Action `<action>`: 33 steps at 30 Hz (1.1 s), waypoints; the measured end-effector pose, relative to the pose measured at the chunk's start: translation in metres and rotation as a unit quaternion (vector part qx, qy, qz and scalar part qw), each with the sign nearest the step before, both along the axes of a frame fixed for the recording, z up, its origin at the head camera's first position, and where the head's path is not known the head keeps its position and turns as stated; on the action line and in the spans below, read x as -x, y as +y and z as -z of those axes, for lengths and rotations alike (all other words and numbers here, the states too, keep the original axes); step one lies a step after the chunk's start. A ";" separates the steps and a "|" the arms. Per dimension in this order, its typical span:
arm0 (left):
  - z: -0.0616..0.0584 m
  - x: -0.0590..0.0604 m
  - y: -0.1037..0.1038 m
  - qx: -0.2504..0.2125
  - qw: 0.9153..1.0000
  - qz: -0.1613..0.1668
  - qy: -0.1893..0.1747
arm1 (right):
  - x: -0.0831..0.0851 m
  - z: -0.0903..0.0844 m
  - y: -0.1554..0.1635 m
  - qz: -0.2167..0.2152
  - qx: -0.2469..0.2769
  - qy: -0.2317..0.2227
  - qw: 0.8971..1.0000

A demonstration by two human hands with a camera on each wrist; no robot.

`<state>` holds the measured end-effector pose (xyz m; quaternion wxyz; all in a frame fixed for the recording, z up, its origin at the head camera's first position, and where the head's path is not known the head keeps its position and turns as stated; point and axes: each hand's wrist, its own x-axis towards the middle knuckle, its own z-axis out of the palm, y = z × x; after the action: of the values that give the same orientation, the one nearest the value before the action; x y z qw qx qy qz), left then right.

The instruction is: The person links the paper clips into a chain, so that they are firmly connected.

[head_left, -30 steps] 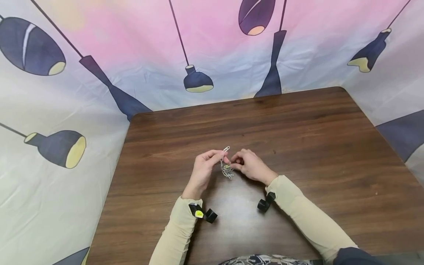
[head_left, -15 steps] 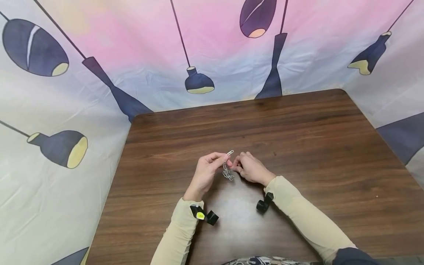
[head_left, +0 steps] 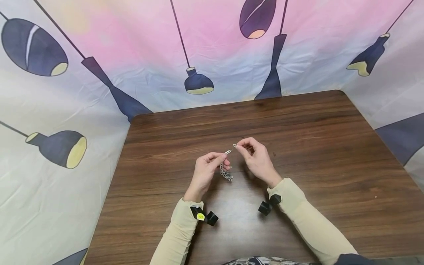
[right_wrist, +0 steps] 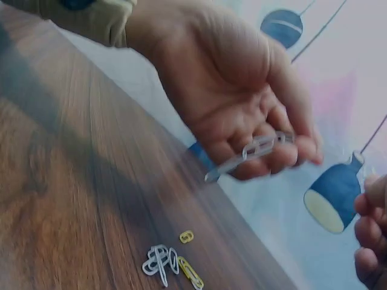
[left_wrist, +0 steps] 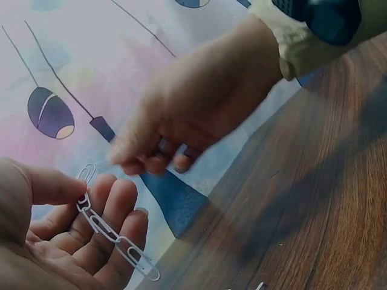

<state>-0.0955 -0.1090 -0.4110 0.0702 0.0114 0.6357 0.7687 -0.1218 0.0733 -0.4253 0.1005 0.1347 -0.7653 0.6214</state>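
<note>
My left hand (head_left: 204,171) pinches a chain of linked white paper clips (left_wrist: 103,226) between thumb and index finger. One end clip sticks up past the fingertips; the rest hangs across the curled fingers. To its right, a little farther from me, my right hand (head_left: 260,160) pinches a single paper clip (head_left: 234,145) at its fingertips. A small gap separates that clip from the chain's upper end. In the right wrist view, several loose white paper clips (right_wrist: 158,261) lie on the table below the left hand, with a yellow paper clip (right_wrist: 192,275) among them.
The brown wooden table (head_left: 298,121) spreads under both hands. Another small yellow clip (right_wrist: 186,237) lies just beyond the loose pile. A cloth backdrop (head_left: 139,73) printed with lamps hangs along the table's far and side edges.
My right hand has risen away from the loose clips and moved farther from me, a paper clip now showing at its fingertips. The left hand has barely moved with its chain.
</note>
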 end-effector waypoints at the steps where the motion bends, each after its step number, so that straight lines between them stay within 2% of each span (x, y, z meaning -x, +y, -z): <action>1: 0.001 0.000 0.001 0.009 1.000 -0.003 0.004 | -0.002 -0.002 -0.001 -0.004 0.008 0.008 1.000; 4: 0.002 0.000 0.003 0.066 0.997 -0.012 0.035 | -0.007 -0.005 -0.004 -0.019 0.007 0.027 0.999; 8: 0.005 0.000 0.006 0.163 0.981 -0.038 0.095 | -0.012 -0.005 -0.007 -0.041 -0.018 0.035 0.998; 12: 0.007 0.000 0.006 0.200 0.969 -0.060 0.132 | -0.014 -0.004 -0.009 -0.046 -0.047 0.035 0.997; 16: 0.008 0.000 0.006 0.196 0.966 -0.062 0.154 | -0.013 -0.004 -0.008 -0.035 -0.065 0.042 0.996; 18: 0.006 0.000 0.007 0.198 0.966 -0.061 0.153 | -0.012 -0.004 -0.008 -0.032 -0.069 0.043 0.996; 25: -0.027 -0.011 0.014 0.175 0.969 -0.057 0.163 | -0.011 -0.003 -0.008 -0.021 -0.069 0.052 0.996; 28: -0.023 -0.009 0.013 0.157 0.973 -0.052 0.163 | -0.010 -0.002 -0.008 -0.018 -0.068 0.058 0.996; 33: -0.003 -0.001 0.010 0.139 0.978 -0.048 0.149 | -0.010 -0.001 -0.007 -0.019 -0.066 0.056 0.996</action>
<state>-0.0950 -0.0988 -0.4084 -0.0614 0.0857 0.7395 0.6649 -0.1118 0.0659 -0.4240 0.1224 0.1906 -0.7949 0.5629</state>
